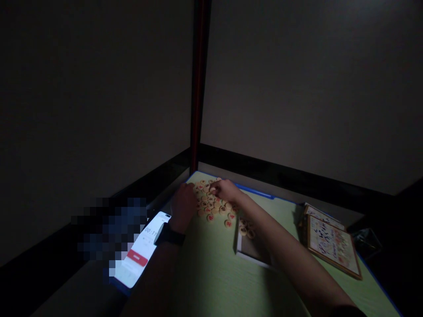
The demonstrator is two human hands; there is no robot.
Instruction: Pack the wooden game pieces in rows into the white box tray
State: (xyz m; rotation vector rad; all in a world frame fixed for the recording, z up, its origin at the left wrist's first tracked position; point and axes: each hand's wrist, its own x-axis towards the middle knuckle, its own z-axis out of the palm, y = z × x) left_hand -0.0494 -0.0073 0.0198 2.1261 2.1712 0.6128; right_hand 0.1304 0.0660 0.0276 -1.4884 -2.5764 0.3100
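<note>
Round wooden Chinese chess pieces with red or dark characters lie loosely spread at the far corner of the green table. My right hand reaches over the pile, its fingers pinched on one Chinese chess piece. At the left side of the pile is my left hand, with a dark watch on its wrist; its fingers are turned away and in shadow, so what they hold is hidden. A shallow white-edged box holds several pieces at its far end, partly covered by my right forearm.
A lit phone showing a timer lies at the table's left edge. On the right lies a decorated Chinese chess box lid, with another printed panel behind it. Walls meet behind the table's far corner. A blue strip runs along the back edge.
</note>
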